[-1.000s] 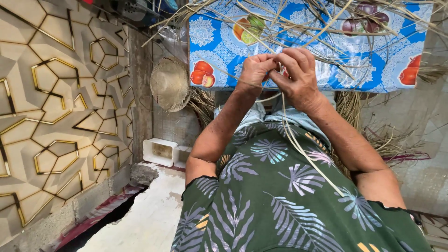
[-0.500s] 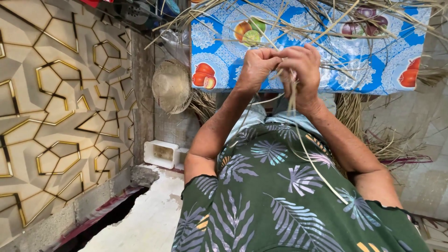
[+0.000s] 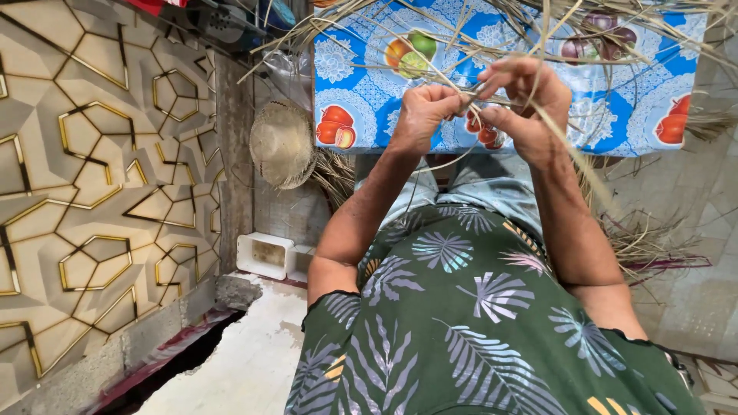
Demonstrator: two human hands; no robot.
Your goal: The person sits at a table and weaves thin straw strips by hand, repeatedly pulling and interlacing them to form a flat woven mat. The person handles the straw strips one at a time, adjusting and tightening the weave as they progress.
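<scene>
**Two hands pinching dry straw in front of a fruit-print cloth**

While both arms are raised ahead of the body, the left hand (image 3: 425,114) is curled into a loose fist, its fingers closed around thin straw strands (image 3: 492,98) that run across to the other hand. The right hand (image 3: 524,100) sits just beside it, slightly higher, with thumb and fingertips pinched together on the same strands; one long pale strand (image 3: 573,157) falls from it down past the right forearm. The two hands are nearly touching, joined by the straw stretched between them.

Behind the hands hangs a blue tablecloth (image 3: 653,84) printed with fruit and white lace-like rounds, and loose straw (image 3: 361,23) lies scattered over its top edge and spills off both sides. More dry straw (image 3: 653,246) is heaped on the floor to the right, near the right elbow. Below the arms spreads a dark green garment (image 3: 477,330) with a palm-leaf print, covering the person's lap.

To the left of the cloth, a round woven straw hat (image 3: 283,144) hangs against a rough wall. Lower down, a small white plastic container (image 3: 265,255) rests at the foot of that wall. The far left is filled by a beige wall panel (image 3: 92,184) with gold geometric lines, and a pale concrete floor (image 3: 246,361) runs beside it.
</scene>
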